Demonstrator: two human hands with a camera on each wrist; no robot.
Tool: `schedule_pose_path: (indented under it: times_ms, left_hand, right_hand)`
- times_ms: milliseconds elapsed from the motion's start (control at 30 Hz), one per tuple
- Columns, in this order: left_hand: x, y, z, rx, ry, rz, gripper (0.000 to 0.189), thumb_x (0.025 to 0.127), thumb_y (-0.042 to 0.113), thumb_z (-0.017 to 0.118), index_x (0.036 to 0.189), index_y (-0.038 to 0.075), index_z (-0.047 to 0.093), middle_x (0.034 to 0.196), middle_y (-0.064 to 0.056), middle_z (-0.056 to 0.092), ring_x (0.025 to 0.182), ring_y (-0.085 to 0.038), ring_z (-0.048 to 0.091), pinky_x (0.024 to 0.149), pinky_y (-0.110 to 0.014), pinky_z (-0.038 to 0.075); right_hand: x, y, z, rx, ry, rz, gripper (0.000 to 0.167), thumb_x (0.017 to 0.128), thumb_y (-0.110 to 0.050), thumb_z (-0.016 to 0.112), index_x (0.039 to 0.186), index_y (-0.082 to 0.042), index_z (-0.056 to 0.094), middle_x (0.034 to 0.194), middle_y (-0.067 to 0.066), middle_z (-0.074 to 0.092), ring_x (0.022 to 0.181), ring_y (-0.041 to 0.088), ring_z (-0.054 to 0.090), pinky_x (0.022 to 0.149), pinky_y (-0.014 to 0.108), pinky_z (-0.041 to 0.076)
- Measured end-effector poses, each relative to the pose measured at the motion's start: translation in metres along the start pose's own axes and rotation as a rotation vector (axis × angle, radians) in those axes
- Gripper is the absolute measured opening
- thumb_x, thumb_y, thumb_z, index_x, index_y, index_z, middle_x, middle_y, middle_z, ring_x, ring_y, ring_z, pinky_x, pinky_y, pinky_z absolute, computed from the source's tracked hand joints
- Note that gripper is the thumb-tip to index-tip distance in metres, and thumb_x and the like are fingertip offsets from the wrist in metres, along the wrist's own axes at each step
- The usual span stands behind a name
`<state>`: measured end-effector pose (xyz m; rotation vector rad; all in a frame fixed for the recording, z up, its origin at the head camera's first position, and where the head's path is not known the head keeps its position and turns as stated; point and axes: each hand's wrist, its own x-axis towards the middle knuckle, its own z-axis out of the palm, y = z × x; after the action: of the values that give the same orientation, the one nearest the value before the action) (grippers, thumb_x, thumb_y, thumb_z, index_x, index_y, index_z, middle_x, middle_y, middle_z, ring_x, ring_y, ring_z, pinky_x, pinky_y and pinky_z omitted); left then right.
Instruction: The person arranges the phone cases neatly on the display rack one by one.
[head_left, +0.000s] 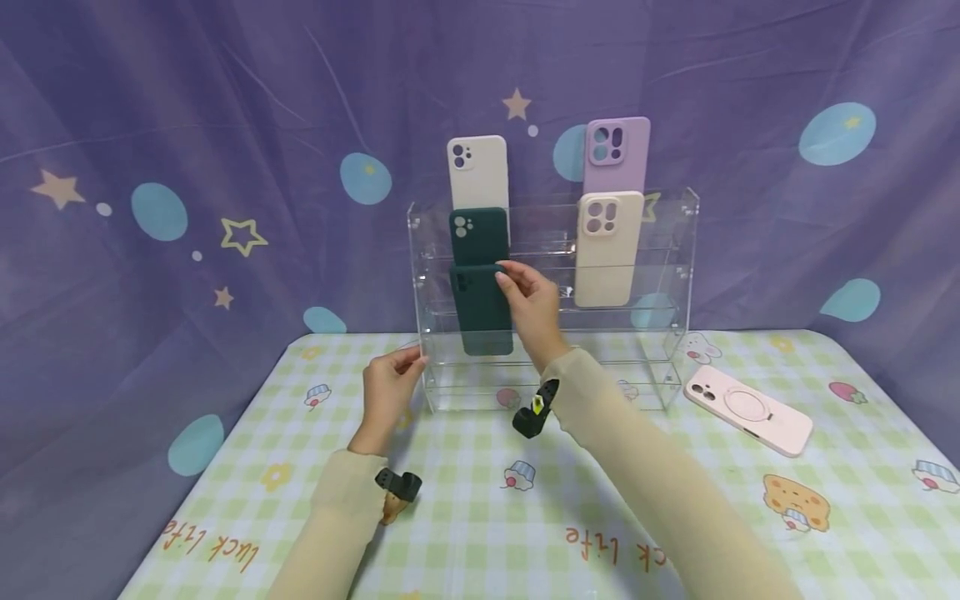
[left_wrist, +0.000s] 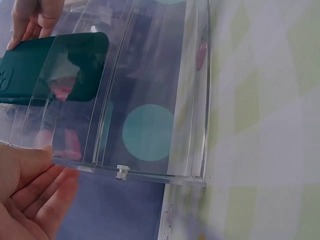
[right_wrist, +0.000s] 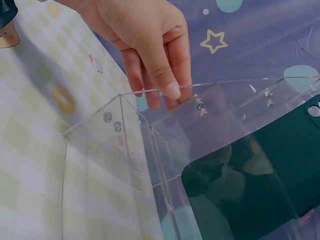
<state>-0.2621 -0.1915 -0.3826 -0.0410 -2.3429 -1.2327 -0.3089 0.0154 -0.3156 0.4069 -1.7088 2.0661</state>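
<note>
A clear acrylic display rack (head_left: 692, 275) with stepped tiers stands on the table. My right hand (head_left: 535, 312) pinches the upper right corner of a dark green phone case (head_left: 482, 317) at a lower tier on the rack's left. The case's lower part shows through a clear front strip. At the rack's left side panel, my left hand (head_left: 386, 387) grips the edge between thumb and fingers, seen close up in the right wrist view. Just behind the held case, another dark green phone case (head_left: 478, 235) stands one tier up, its lower part hidden.
A white phone case (head_left: 478, 171) stands at the back left of the rack. On the right are a purple case (head_left: 617, 158) and a cream case (head_left: 611, 254). A pink phone case (head_left: 748, 410) lies on the checked tablecloth (head_left: 465, 533). Purple curtain hangs behind.
</note>
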Motion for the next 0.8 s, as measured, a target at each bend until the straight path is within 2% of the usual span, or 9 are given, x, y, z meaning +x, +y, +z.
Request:
schedule_pose_path:
  times_ms: [100,200,400,533,667,800]
  left_hand:
    - [0.0,0.0,0.0,-0.001,-0.004,0.0,0.02,0.085,0.012,0.071,0.1,0.0,0.072,0.096,-0.014,0.072,0.076,-0.023,0.068,0.062,-0.016,0.047]
    - [0.0,0.0,0.0,-0.001,-0.002,0.001,0.019,0.085,0.012,0.071,0.1,0.001,0.073,0.096,-0.013,0.072,0.076,-0.023,0.068,0.062,-0.016,0.047]
    - [0.0,0.0,0.0,0.006,0.0,0.0,0.019,0.084,0.011,0.071,0.1,0.001,0.073,0.095,-0.013,0.072,0.075,-0.023,0.068,0.061,-0.016,0.047]
    - [0.0,0.0,0.0,0.012,-0.003,0.001,0.02,0.085,0.012,0.071,0.101,0.001,0.072,0.095,-0.014,0.072,0.075,-0.023,0.068,0.061,-0.015,0.047]
    - [0.0,0.0,0.0,0.013,0.0,0.002,0.02,0.085,0.012,0.071,0.101,0.0,0.072,0.095,-0.014,0.072,0.075,-0.023,0.068,0.06,-0.015,0.047]
    - [0.0,0.001,-0.001,0.015,-0.002,-0.001,0.02,0.085,0.013,0.071,0.101,0.0,0.072,0.095,-0.013,0.072,0.075,-0.023,0.068,0.061,-0.016,0.047]
  right_hand:
    - [0.002,0.015,0.001,-0.002,0.026,-0.007,0.022,0.089,-0.007,0.064,0.108,0.003,0.067,0.098,0.014,0.069,0.078,0.004,0.06,0.073,0.018,0.048]
    - [0.001,0.017,0.002,-0.001,0.037,-0.003,0.021,0.089,-0.006,0.065,0.108,0.003,0.067,0.098,0.015,0.069,0.077,0.004,0.06,0.072,0.018,0.048]
    - [-0.007,-0.003,0.0,-0.02,-0.01,0.057,0.024,0.09,-0.005,0.063,0.111,0.006,0.065,0.104,0.019,0.068,0.08,0.003,0.058,0.073,0.016,0.047]
    - [-0.012,-0.01,-0.001,-0.043,-0.025,0.052,0.026,0.09,-0.003,0.061,0.115,0.006,0.064,0.114,0.02,0.065,0.09,0.003,0.061,0.078,0.016,0.048]
    - [-0.008,0.004,-0.002,-0.02,-0.019,0.021,0.028,0.09,-0.006,0.063,0.116,0.002,0.065,0.117,0.016,0.064,0.096,0.004,0.061,0.081,0.015,0.048]
    - [-0.004,0.017,-0.003,-0.054,0.012,-0.022,0.026,0.088,-0.011,0.067,0.113,-0.004,0.069,0.114,0.01,0.067,0.095,0.005,0.062,0.076,0.014,0.048]
